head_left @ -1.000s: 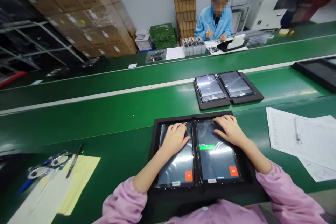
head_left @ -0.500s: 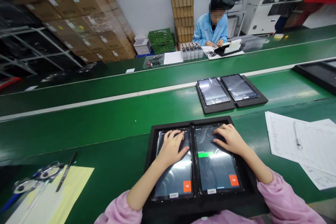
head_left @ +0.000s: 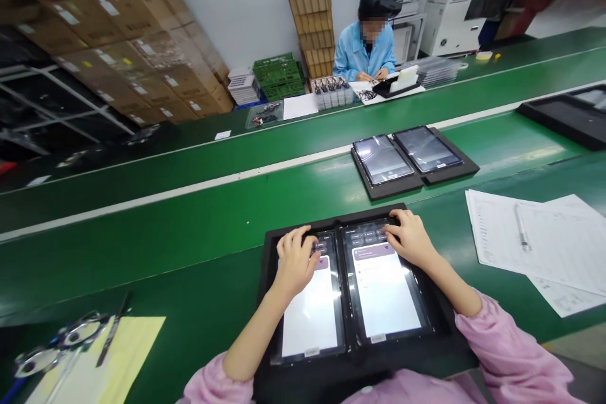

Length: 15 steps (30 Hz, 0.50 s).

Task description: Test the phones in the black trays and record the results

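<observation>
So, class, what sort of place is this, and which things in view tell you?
Probably an electronics assembly or testing workshop: black-framed flat tablets lie in a black tray, a long green work surface runs across, and brown cardboard boxes are stacked behind.

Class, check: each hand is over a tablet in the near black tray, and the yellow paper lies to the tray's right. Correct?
No: the head view shows the yellow paper left of the tray. The left hand is over one tablet, the right hand over the other.
</observation>
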Tool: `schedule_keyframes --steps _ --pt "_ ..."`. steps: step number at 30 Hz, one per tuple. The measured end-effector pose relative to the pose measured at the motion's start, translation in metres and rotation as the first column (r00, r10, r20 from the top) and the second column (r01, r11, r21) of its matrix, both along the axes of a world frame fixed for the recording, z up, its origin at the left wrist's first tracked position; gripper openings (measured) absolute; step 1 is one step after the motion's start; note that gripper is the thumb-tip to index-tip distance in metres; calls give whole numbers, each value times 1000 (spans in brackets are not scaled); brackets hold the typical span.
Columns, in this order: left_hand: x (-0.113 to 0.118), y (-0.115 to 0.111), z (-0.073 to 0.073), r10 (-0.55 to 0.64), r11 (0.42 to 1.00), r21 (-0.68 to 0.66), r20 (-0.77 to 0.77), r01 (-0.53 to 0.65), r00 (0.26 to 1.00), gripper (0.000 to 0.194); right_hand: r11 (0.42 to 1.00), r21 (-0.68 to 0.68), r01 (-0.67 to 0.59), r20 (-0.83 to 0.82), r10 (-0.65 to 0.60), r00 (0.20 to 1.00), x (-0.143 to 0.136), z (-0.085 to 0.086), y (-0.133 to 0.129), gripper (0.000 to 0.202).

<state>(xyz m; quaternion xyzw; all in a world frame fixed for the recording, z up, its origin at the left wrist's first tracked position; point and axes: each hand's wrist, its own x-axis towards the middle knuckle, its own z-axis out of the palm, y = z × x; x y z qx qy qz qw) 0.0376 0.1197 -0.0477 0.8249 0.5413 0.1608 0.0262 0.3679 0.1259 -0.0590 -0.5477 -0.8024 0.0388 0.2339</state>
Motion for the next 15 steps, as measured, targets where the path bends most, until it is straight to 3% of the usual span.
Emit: schedule_keyframes --steps 3,5,7,11,15 --pt "1 18 11 -137 990 -31 -10 136 991 37 997 9 74 -47 -73 996 0 -6 4 29" --pt "7 33 17 -289 952 -124 -54 281 956 37 990 7 139 -54 -138 989 0 -10 6 31" --pt "15 46 20 -368 919 -198 -116 342 922 38 974 5 226 -2 -226 974 -2 -13 7 34" --pt "24 58 16 -366 920 -215 -184 327 912 36 924 -16 383 158 -376 913 -9 -9 4 33" --pt "20 60 15 -399 908 -217 -178 359 900 33 896 -116 428 204 -400 893 -13 2 1 35"
